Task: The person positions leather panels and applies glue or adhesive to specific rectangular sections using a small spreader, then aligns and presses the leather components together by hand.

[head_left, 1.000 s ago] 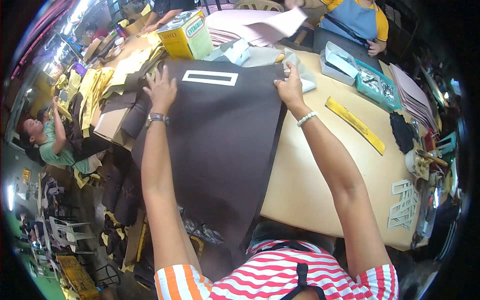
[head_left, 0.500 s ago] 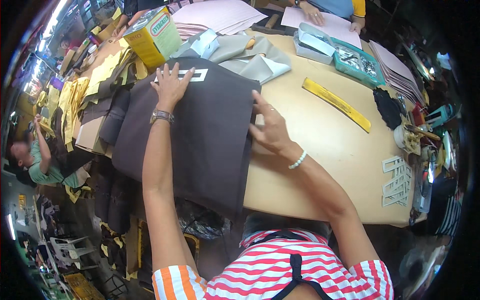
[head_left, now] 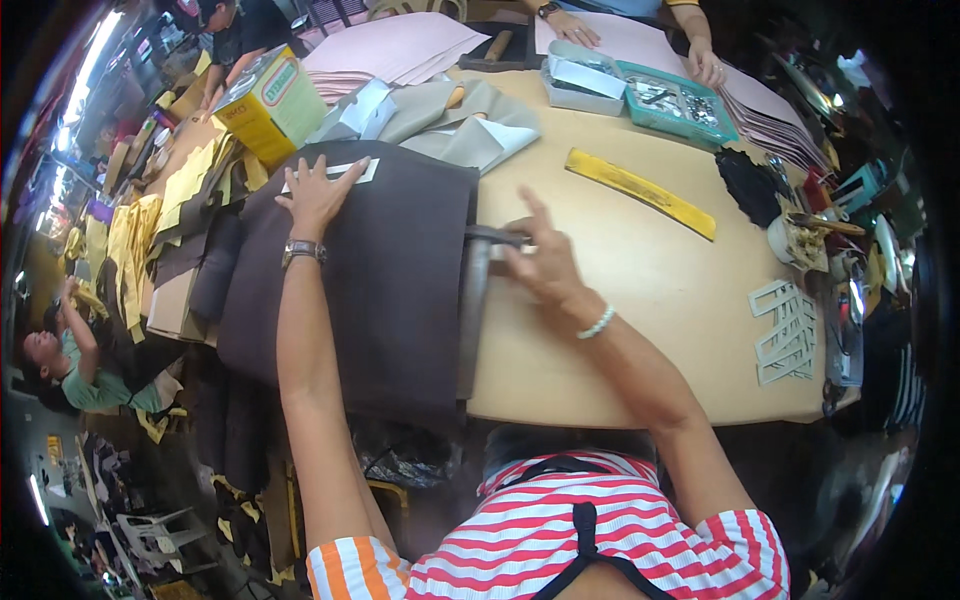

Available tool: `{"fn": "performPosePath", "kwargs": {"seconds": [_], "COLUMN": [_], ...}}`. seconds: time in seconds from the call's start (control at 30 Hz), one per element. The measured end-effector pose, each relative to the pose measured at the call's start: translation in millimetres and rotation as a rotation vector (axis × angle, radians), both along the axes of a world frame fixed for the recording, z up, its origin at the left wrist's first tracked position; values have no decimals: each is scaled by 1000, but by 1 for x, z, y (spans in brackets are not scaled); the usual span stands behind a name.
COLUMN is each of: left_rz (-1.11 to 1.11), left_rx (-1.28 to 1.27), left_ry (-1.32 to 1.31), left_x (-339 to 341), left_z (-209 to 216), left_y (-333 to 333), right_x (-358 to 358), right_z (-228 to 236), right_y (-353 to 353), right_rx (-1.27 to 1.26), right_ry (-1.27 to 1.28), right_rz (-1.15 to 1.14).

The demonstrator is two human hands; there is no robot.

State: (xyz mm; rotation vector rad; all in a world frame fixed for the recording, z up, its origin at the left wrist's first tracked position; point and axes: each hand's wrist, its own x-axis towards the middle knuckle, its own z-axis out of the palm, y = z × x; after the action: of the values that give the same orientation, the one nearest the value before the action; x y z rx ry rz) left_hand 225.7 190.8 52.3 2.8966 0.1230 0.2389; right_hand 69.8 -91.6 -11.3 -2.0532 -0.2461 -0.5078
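Observation:
A large dark brown sheet of material point(head_left: 375, 290) lies over the left part of the table, its near edge hanging off the front. My left hand point(head_left: 318, 195) rests on it near its far side, fingers spread, partly covering a white rectangular frame point(head_left: 369, 171). Beside the sheet's right edge is my right hand point(head_left: 545, 258), blurred by motion, index finger pointing away. Its thumb and other fingers appear pinched on a dark strip point(head_left: 497, 236) at that edge, where a narrow greyish flap point(head_left: 474, 310) stands up. The exact hold is blurred.
A yellow bar point(head_left: 640, 193) lies right of the sheet. Pale frames point(head_left: 785, 332) are piled near the right edge. Behind stand a teal tray of metal parts point(head_left: 680, 103), a yellow tin point(head_left: 270, 108) and grey material point(head_left: 450, 115). Co-workers' hands point(head_left: 706, 68) are across the table.
My right hand has drawn away from the sheet's edge, and a strip there has lifted. My left hand stays on the frame. Across the table, a co-worker's hand has moved nearer the teal tray.

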Motion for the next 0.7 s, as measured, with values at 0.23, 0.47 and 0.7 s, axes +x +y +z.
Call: {"fn": "performPosePath", "kwargs": {"seconds": [0.23,0.47,0.7], "left_rz": [22,-16,-53], "left_rx": [62,253,552], "left_ry": [27,-7,25], "left_x": [8,21,56], "left_z": [-2,-13,-50], "left_y": [-7,7,42], "right_x": [-34,-4,8], "right_z": [34,70,-1], "right_y": [-71,63,78], "right_rx": [251,246,-349], "right_ry": [-18,-389,-166], "right_rz": [-187,78,-35]}}
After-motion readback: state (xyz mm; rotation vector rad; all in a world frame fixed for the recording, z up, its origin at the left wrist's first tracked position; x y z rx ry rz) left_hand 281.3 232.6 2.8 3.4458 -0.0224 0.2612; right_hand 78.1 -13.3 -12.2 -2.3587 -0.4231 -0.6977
